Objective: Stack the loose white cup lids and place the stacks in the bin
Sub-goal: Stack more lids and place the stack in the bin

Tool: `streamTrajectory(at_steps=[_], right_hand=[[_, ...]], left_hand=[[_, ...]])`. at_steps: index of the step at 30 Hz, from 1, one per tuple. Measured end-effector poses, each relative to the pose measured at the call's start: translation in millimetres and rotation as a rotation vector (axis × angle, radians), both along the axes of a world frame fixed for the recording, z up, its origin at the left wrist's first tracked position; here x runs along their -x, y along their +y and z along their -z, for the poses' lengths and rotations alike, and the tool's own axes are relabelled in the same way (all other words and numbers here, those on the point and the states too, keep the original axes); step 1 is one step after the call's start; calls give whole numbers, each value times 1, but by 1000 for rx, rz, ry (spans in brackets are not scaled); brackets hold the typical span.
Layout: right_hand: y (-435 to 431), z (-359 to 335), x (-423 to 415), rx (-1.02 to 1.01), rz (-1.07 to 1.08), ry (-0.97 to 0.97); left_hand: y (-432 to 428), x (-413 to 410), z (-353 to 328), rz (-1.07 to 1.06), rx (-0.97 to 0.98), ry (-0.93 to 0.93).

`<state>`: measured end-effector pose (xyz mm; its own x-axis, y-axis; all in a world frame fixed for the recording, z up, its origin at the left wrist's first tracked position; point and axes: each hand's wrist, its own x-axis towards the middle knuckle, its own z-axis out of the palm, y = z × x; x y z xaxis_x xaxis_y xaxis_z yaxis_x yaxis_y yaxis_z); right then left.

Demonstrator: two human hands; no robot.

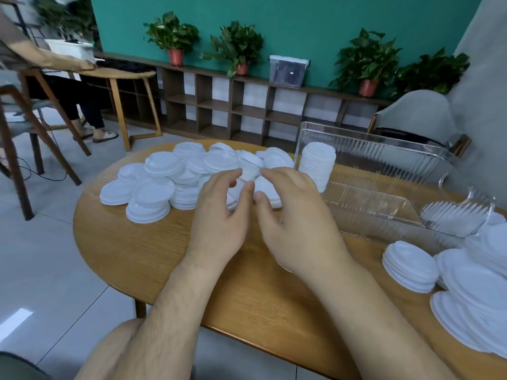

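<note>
Left hand (222, 215) loosely curled, apparently empty; right hand (296, 215) fingers bent over the loose lids (153, 193), grip not discernible; tall stack (315, 165) seemingly inside clear bin (384, 157), left end; risk: hasty grab skews lids, nesting fails, pile slides off table (164, 256)

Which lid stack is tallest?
The neat stack standing upright at the left end of the clear bin. The short stack near the table's right edge is far lower; the rest are loose heaps.
</note>
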<state>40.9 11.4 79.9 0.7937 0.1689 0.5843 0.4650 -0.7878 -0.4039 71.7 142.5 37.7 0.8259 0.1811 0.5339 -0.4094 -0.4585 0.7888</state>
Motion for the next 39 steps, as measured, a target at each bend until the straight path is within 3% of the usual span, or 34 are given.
streamTrajectory(at_steps=[4, 9, 15, 18, 21, 31, 39], right_hand=[[38, -8, -28, -39, -38, 121], [67, -4, -75, -147, -17, 259], [81, 11, -105, -229, 34, 363], [80, 17, -114, -289, 58, 453], [80, 20, -116, -326, 70, 425], [69, 1, -85, -244, 55, 269], [4, -12, -16, -187, 79, 104]], left_hand=[[17, -25, -9, -118, 57, -35], [41, -71, -20, -194, -57, 24], [52, -81, -7, -149, -230, 129], [51, -83, -6, -120, -265, 164], [51, -81, -8, -120, -247, 214], [50, -52, -12, -45, 110, 145], [34, -7, -27, 292, 411, 156]])
